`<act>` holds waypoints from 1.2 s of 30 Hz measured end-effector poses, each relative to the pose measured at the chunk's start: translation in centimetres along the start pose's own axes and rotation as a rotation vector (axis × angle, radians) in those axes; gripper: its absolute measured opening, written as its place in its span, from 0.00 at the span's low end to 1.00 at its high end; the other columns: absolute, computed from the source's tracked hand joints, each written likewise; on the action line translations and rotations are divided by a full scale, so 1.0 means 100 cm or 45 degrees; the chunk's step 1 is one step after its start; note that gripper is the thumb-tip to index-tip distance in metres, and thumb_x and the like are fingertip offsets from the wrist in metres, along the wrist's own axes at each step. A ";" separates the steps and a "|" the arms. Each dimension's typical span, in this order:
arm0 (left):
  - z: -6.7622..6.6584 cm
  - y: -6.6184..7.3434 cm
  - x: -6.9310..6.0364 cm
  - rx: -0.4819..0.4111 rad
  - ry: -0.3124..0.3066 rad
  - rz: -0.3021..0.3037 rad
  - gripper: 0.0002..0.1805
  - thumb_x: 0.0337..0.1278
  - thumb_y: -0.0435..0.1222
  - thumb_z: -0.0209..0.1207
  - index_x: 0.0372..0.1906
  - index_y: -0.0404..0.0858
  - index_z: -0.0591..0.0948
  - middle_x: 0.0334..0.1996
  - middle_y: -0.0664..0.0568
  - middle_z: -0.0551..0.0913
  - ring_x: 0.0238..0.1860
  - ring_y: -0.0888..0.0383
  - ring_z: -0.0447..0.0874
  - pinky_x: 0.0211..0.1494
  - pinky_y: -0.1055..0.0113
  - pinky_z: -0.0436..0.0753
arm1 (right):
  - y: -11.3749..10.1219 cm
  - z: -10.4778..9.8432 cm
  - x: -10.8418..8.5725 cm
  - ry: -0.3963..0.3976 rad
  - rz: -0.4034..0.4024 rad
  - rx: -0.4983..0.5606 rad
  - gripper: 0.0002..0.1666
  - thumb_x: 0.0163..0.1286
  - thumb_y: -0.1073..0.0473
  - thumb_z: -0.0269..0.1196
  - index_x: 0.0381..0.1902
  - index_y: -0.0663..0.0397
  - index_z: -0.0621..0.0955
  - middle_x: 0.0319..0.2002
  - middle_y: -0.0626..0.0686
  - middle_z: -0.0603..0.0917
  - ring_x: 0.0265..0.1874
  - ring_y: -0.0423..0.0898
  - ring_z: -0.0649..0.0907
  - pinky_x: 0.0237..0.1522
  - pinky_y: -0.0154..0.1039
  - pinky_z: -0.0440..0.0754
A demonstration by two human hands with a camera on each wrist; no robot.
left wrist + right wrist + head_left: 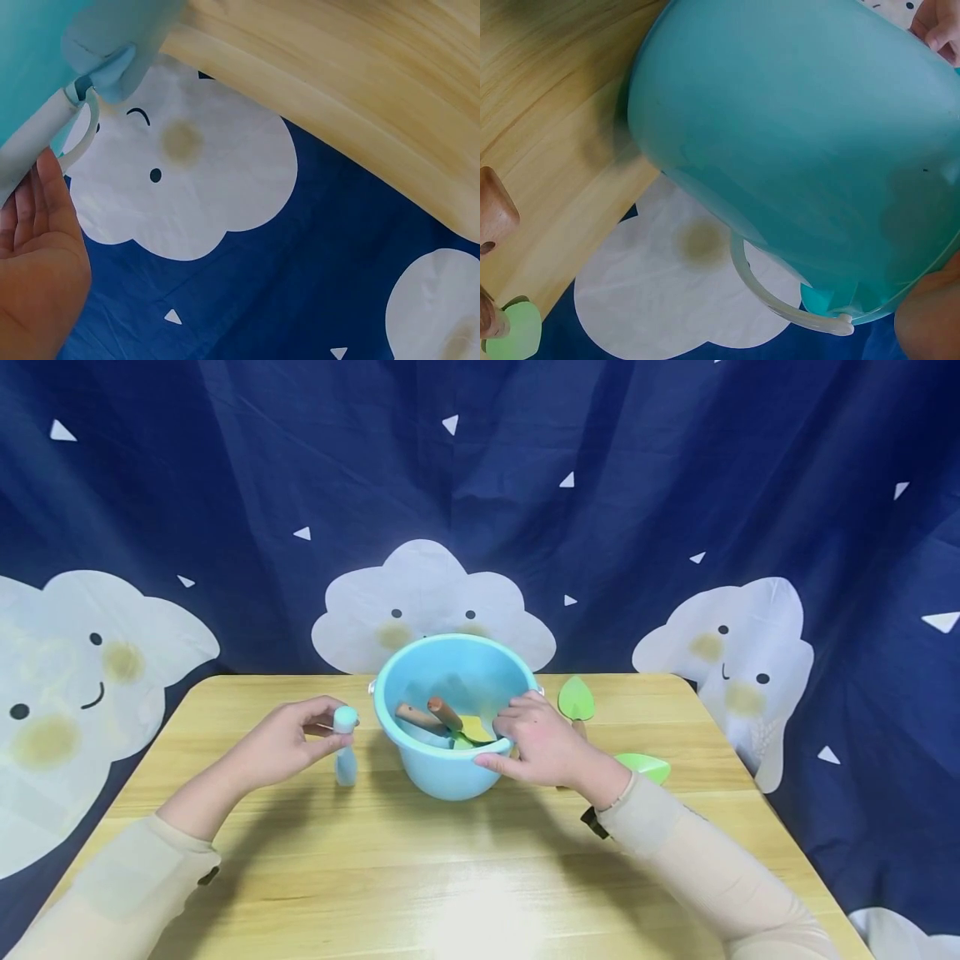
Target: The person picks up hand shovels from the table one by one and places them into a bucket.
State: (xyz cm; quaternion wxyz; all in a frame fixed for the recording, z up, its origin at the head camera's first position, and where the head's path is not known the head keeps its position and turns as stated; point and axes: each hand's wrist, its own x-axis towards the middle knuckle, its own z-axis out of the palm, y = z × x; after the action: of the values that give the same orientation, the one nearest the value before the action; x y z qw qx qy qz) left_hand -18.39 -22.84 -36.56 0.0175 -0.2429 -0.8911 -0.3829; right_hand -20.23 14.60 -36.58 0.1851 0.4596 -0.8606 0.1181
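A light blue bucket [453, 777] stands on the wooden table, tilted slightly toward me in the head view. My right hand [542, 737] grips its near right rim, thumb outside and fingers curled inward; their tips are hidden. Inside the bucket lie tools with wooden handles [422, 718], plus a yellow head [474, 728] and some green. Left of the bucket, my left hand [288, 739] pinches a small pale blue shovel-like tool [345, 767], its rounded handle end up and its blade down. The left wrist view shows its whitish handle [37, 135] against the fingers.
Right of the bucket lie a green leaf-shaped trowel [576, 698] and another green blade [647, 767], partly behind my right wrist. The bucket's white carrying handle [769, 300] hangs at its far side. A dark blue curtain [450, 485] with clouds borders the table's far edge.
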 end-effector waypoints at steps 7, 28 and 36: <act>0.000 0.000 -0.001 -0.020 0.005 -0.010 0.13 0.64 0.38 0.66 0.50 0.39 0.82 0.44 0.52 0.86 0.47 0.55 0.87 0.53 0.55 0.83 | -0.001 0.000 0.000 0.000 0.003 0.004 0.40 0.71 0.21 0.35 0.17 0.45 0.65 0.18 0.42 0.64 0.24 0.42 0.65 0.40 0.42 0.66; -0.008 0.006 0.001 -0.108 0.003 -0.057 0.15 0.65 0.39 0.65 0.52 0.38 0.82 0.45 0.51 0.87 0.46 0.60 0.86 0.47 0.68 0.83 | -0.002 0.000 0.001 0.012 -0.009 0.007 0.40 0.71 0.22 0.36 0.17 0.46 0.65 0.18 0.42 0.63 0.23 0.43 0.64 0.39 0.42 0.66; -0.020 0.018 0.009 -0.134 0.010 -0.014 0.15 0.65 0.37 0.65 0.54 0.37 0.80 0.45 0.49 0.86 0.45 0.62 0.86 0.48 0.71 0.83 | -0.002 -0.001 0.000 0.001 0.003 0.004 0.39 0.71 0.21 0.35 0.17 0.45 0.64 0.18 0.42 0.63 0.23 0.43 0.64 0.40 0.42 0.66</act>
State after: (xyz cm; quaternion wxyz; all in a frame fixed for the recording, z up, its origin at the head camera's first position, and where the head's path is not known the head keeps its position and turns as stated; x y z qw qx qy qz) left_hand -18.70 -22.79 -33.75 0.0059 -0.2370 -0.8711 -0.4302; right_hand -20.09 14.52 -36.52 0.1844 0.4588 -0.8609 0.1199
